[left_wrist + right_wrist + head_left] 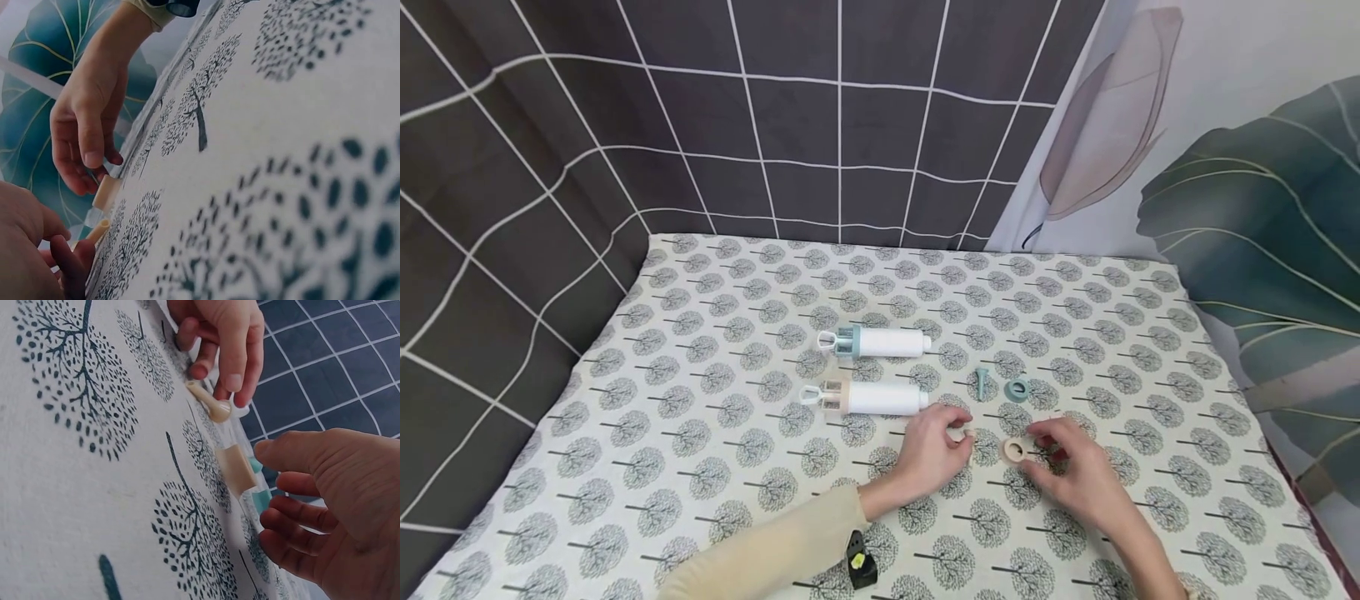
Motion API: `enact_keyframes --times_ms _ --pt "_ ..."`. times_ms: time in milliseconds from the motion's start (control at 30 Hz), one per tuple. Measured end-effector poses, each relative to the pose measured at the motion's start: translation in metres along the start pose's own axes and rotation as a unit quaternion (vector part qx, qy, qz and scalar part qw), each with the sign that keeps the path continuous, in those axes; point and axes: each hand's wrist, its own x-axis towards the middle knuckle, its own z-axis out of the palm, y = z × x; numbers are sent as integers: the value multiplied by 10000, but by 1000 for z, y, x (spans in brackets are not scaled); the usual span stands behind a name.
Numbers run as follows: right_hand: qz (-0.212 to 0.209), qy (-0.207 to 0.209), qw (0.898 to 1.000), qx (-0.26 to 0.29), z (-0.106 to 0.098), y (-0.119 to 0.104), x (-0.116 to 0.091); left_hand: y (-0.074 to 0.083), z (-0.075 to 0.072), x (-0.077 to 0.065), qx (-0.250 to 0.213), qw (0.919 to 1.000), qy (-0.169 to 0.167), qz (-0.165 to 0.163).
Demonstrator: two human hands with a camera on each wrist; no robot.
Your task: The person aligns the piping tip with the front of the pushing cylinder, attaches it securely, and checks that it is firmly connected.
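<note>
My left hand (927, 450) is at the table cloth, its thumb and forefinger spread either side of a small white piece (956, 434). A beige funnel-headed peg (209, 402) lies by its fingertips; I see no firm hold on it. My right hand (1078, 473) arches with thumb and forefinger apart, next to a beige ring-shaped cap (1014, 450) resting on the cloth. In the right wrist view this cap stands just beyond the thumb tip, with no clear contact. Behind them lie a blue-green peg (981, 383) and a blue-green ring cap (1017, 390).
Two white cylinders lie sideways left of the hands: one with a blue-green collar (891, 342), one with a beige collar (883, 398). Both have white loop handles. A tree-print cloth (715, 467) covers the table. A dark grid curtain (790, 117) hangs behind.
</note>
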Motion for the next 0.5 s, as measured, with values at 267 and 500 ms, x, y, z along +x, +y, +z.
enact_keyframes --times_ms 267,500 --pt "-144 -36 9996 -237 4 0 0 -3 2 2 480 9988 -1 138" --pt "-353 -24 9992 -185 8 2 2 -4 5 4 763 9968 -22 231"
